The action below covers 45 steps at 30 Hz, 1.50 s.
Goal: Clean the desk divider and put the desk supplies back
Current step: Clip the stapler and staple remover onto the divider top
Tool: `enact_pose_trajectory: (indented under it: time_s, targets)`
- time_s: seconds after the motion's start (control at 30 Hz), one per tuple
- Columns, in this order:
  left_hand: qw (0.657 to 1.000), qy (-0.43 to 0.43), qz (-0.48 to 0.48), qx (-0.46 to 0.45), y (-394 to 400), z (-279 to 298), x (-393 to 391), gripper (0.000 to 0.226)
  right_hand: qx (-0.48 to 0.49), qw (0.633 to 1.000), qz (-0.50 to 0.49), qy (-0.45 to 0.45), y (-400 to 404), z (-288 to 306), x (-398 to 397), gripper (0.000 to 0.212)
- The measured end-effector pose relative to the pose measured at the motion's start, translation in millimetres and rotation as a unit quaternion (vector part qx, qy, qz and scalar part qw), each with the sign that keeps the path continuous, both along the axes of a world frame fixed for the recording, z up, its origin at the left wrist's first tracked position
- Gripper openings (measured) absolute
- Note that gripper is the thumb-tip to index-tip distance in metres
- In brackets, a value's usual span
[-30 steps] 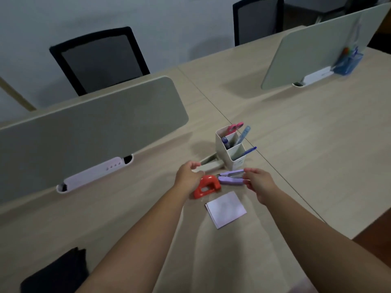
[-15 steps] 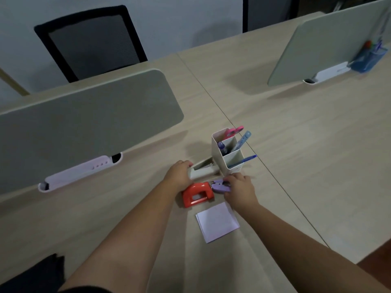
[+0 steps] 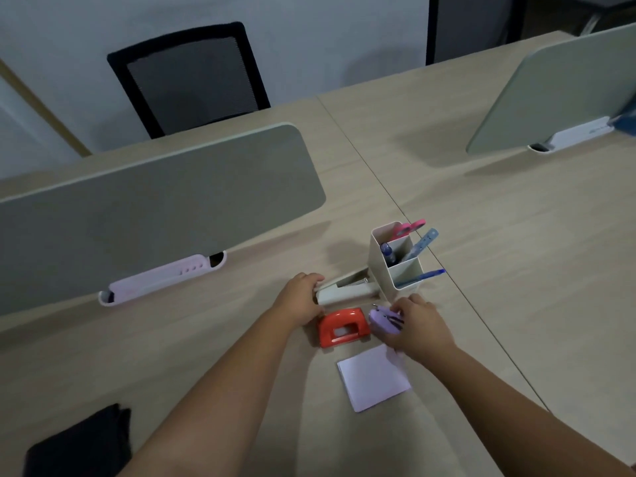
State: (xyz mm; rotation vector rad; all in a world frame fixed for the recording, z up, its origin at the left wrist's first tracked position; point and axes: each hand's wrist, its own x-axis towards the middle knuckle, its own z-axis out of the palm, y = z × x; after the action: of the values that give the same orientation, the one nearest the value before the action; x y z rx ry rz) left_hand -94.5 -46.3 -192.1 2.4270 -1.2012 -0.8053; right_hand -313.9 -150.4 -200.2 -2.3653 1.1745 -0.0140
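**Both hands down among the desk supplies, divider standing behind**

Nearest the person, at the lower left edge of the worktop (image 3: 516,256), lies a dark cloth (image 3: 79,442). A square pad of pale lilac paper (image 3: 373,376) sits flat between the two forearms, with bare wood around it on the left. Just beyond the pad is a red hole punch (image 3: 344,327), and touching its right side a lilac stapler (image 3: 383,321). The right hand (image 3: 418,325) is curled over the stapler's right end, fingers closed on it. The left hand (image 3: 299,302) is closed round the near end of a cream stapler (image 3: 344,290), which lies flat and runs rightwards to meet the foot of the pen holder (image 3: 395,266).

That holder is cream, upright, with a tall back compartment and a lower front one. The back part holds pink-handled scissors (image 3: 409,227), a pale blue ruler (image 3: 421,242) leaning right, and a dark blue pen (image 3: 389,253). The front part holds a blue pen (image 3: 421,277) tilted out over its right rim. A seam between two tops runs just right of the holder; beyond it the wood is open.

Farther back on the left stands the grey desk divider (image 3: 155,201), upright, with a pale pink clip base (image 3: 161,278) at its foot. A second divider (image 3: 557,87) stands at far right. A black mesh chair (image 3: 192,77) is behind the far edge
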Motion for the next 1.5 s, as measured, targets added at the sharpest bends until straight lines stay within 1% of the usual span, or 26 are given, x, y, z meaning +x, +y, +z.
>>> enact_pose_trajectory:
  time_s: [0.1,0.17,0.27,0.33,0.4,0.43,0.47,0.5,0.53,0.57,0.63,0.67,0.73,0.9,1.03,1.1,1.13,1.17,1.23,1.27,1.33,1.37,1.4,1.43,1.47,1.5]
  targets:
    - [0.998,0.012,0.028,-0.060,9.1,14.9,6.5,0.063,0.045,0.995,-0.018,-0.085,11.3,36.2,8.5,0.038]
    - [0.993,0.004,0.041,-0.112,10.9,32.6,12.6,0.057,0.093,0.987,-0.022,-0.129,13.4,67.1,28.4,0.040]
    - [0.978,-0.053,0.050,-0.197,8.8,68.7,31.3,0.048,0.151,0.962,-0.020,-0.229,5.1,118.6,74.5,0.037]
    - [0.954,-0.117,0.064,-0.269,7.3,98.1,51.5,0.041,0.181,0.931,-0.002,-0.317,-7.5,149.8,111.3,0.037]
    - [0.915,-0.195,0.086,-0.342,7.8,127.4,73.3,0.035,0.209,0.895,0.030,-0.393,-23.2,174.8,147.2,0.039]
    - [0.894,-0.238,0.098,-0.367,8.1,140.1,82.6,0.033,0.219,0.881,0.051,-0.415,-32.1,184.2,163.0,0.041]
    - [0.875,-0.282,0.111,-0.378,8.2,150.9,92.2,0.034,0.226,0.870,0.074,-0.431,-39.6,193.2,177.6,0.042]
    - [0.864,-0.325,0.121,-0.365,8.1,161.2,101.6,0.038,0.228,0.863,0.099,-0.440,-46.8,201.7,192.8,0.042]
    - [0.867,-0.355,0.126,-0.326,6.9,167.9,108.4,0.043,0.226,0.861,0.119,-0.441,-53.6,208.3,206.3,0.042]
    - [0.880,-0.372,0.126,-0.267,5.3,172.4,113.2,0.051,0.220,0.862,0.137,-0.435,-59.3,214.0,218.6,0.043]
    - [0.908,-0.370,0.120,-0.156,0.8,172.9,118.7,0.065,0.205,0.872,0.170,-0.411,-68.3,221.4,239.8,0.044]
    - [0.913,-0.370,0.117,-0.128,-2.0,170.7,121.9,0.071,0.195,0.878,0.186,-0.394,-72.8,222.9,250.3,0.043]
    - [0.917,-0.371,0.104,-0.102,-5.5,162.5,121.9,0.076,0.179,0.894,0.207,-0.356,-80.0,220.2,260.8,0.040]
    - [0.916,-0.364,0.116,-0.120,-7.4,150.7,124.9,0.079,0.183,0.905,0.220,-0.316,-92.1,207.8,275.9,0.042]
    - [0.916,-0.360,0.120,-0.132,-6.3,146.5,122.2,0.083,0.190,0.923,0.218,-0.254,-98.8,195.3,278.9,0.042]
    - [0.919,-0.356,0.116,-0.126,-6.7,145.7,122.6,0.084,0.172,0.930,0.212,-0.246,-98.1,190.8,276.2,0.045]
    - [0.920,-0.353,0.116,-0.124,-7.4,145.9,122.1,0.083,0.149,0.934,0.215,-0.243,-97.1,189.8,273.8,0.050]
    - [0.922,-0.348,0.118,-0.124,-7.8,146.2,120.5,0.083,0.104,0.938,0.219,-0.246,-93.7,189.4,269.3,0.060]
    - [0.922,-0.339,0.126,-0.136,-6.0,145.8,115.3,0.081,-0.010,0.934,0.197,-0.297,-80.0,181.4,253.6,0.081]
    - [0.920,-0.340,0.129,-0.146,-4.0,143.6,111.6,0.081,-0.057,0.920,0.165,-0.351,-69.8,172.4,240.1,0.080]
    - [0.913,-0.344,0.140,-0.166,3.7,133.4,100.2,0.077,-0.101,0.888,0.103,-0.437,-49.6,141.0,206.4,0.056]
    - [0.909,-0.341,0.153,-0.183,8.7,124.1,92.3,0.074,-0.109,0.889,0.099,-0.434,-42.2,121.2,188.3,0.044]
    - [0.906,-0.331,0.166,-0.204,13.6,112.5,83.3,0.071,-0.104,0.906,0.130,-0.389,-38.1,102.3,172.1,0.036]
    - [0.909,-0.312,0.171,-0.216,18.7,97.7,72.1,0.067,-0.083,0.930,0.190,-0.304,-36.3,82.8,158.2,0.031]
    - [0.920,-0.288,0.163,-0.212,22.9,82.6,59.5,0.064,-0.055,0.947,0.261,-0.181,-34.1,66.8,147.3,0.032]
    - [0.937,-0.256,0.143,-0.188,27.4,64.6,44.3,0.061,-0.035,0.944,0.324,-0.051,-30.5,52.4,137.7,0.037]
